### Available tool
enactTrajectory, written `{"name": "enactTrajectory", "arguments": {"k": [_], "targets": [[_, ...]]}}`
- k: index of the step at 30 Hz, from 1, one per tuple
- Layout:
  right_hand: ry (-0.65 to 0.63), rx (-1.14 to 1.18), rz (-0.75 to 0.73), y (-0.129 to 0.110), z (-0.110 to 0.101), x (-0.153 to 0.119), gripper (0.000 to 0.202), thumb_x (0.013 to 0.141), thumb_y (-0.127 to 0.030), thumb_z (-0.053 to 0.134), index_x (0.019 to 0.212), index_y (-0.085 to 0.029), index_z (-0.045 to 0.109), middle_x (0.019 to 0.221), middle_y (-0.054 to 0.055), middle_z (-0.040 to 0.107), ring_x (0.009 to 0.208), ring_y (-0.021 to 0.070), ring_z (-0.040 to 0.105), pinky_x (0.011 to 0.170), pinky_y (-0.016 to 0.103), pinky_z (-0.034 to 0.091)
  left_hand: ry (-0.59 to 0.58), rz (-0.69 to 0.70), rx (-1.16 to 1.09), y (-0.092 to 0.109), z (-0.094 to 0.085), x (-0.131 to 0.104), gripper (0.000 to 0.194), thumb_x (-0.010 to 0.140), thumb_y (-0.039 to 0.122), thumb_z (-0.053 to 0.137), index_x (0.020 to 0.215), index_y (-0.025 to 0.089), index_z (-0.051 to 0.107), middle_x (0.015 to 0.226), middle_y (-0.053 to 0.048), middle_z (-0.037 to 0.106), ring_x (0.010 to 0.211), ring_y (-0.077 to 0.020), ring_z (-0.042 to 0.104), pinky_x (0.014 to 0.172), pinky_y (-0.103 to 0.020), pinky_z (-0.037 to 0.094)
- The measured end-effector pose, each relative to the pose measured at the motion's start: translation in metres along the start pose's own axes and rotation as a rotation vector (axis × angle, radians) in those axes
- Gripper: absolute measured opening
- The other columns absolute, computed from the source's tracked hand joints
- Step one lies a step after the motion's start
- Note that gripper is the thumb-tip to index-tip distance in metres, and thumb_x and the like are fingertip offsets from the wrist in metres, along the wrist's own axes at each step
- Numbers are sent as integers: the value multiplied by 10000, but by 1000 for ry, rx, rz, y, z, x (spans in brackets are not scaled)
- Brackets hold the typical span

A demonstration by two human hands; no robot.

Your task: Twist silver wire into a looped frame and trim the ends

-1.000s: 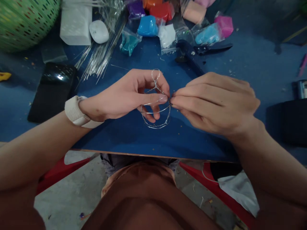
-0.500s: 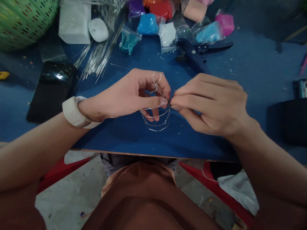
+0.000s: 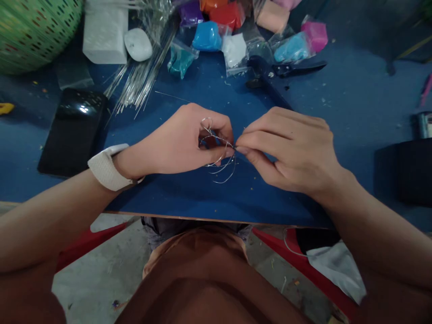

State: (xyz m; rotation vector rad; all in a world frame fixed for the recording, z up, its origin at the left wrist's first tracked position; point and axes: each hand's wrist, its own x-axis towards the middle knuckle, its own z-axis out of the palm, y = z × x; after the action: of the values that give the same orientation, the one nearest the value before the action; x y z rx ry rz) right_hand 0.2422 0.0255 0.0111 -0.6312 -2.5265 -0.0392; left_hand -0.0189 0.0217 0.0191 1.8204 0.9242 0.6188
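Observation:
Thin silvery wire, bent into a twisted frame (image 3: 221, 138) with several loops, hangs between both hands above the blue table. My left hand (image 3: 199, 137) is closed on it, thumb and forefinger pinching its right side. A small loop rises over these fingers, and curved wire ends droop below the thumb. My right hand (image 3: 283, 150) pinches the same wire at its right edge, fingertips almost touching those of the left. Part of the frame is hidden behind the left fingers.
Behind the hands lie a bundle of straight wires (image 3: 135, 90), dark-handled pliers (image 3: 266, 78) and several bags of coloured clay (image 3: 207, 37). A black phone (image 3: 72, 130) is at left, near a white block (image 3: 104, 36) and a green basket (image 3: 37, 33). The table edge (image 3: 202, 218) runs close to my body.
The wire frame has tilted and turned in my left hand, its small loop now lower and further left. My right hand has shifted slightly left, still pinching.

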Motion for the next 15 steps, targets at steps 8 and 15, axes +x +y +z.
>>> {"name": "enactTrajectory", "arguments": {"k": [8, 15], "targets": [[18, -2, 12, 1, 2, 0, 259, 1184, -164, 610, 1006, -238, 783, 994, 41, 844, 842, 233, 755, 728, 398, 570, 46, 51, 83, 1, -2, 0, 118, 1038, 266, 714, 943, 225, 770, 825, 7, 843, 749, -160, 841, 699, -252, 632], [50, 16, 50, -1, 6, 1, 237, 1165, -167, 619, 985, -228, 761, 964, 48, 839, 823, 254, 733, 727, 440, 539, 77, 75, 195, -1, 0, -3, 123, 1082, 283, 758, 1007, 234, 842, 774, 22, 824, 690, -150, 790, 685, -267, 601]]}}
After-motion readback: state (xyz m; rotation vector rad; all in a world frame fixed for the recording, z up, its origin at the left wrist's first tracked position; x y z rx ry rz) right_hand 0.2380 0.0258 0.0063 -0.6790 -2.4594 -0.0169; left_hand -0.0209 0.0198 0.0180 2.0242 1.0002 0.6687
